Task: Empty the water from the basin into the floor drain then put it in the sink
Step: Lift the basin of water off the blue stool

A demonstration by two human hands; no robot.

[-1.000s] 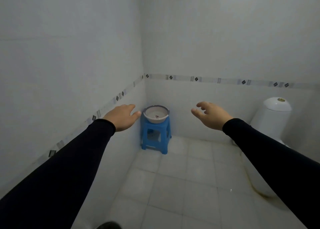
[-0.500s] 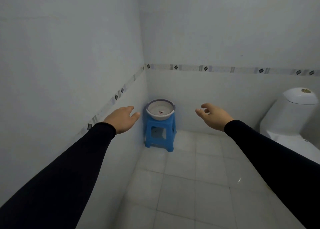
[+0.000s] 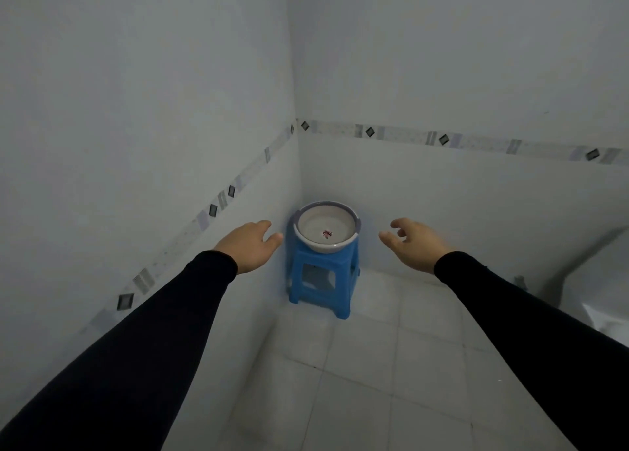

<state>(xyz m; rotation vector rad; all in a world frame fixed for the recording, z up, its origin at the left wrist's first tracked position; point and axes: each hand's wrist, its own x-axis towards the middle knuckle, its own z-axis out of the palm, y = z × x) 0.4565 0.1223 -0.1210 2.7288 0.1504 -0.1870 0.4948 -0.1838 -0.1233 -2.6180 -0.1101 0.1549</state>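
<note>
Reaching with both grips wide and empty, the left hand (image 3: 250, 246) and right hand (image 3: 413, 243) flank the white basin (image 3: 326, 226) on the blue plastic stool (image 3: 321, 277) in the corner, where an uneven lift could slop water onto the tiled floor (image 3: 374, 365).

Your basin (image 3: 327, 226) is sitting upright on top of a blue stool (image 3: 321, 275) in the corner where the two walls are meeting. It is round and white, with a greyish rim and a small red mark showing on its bottom. Nothing is touching it.
</note>
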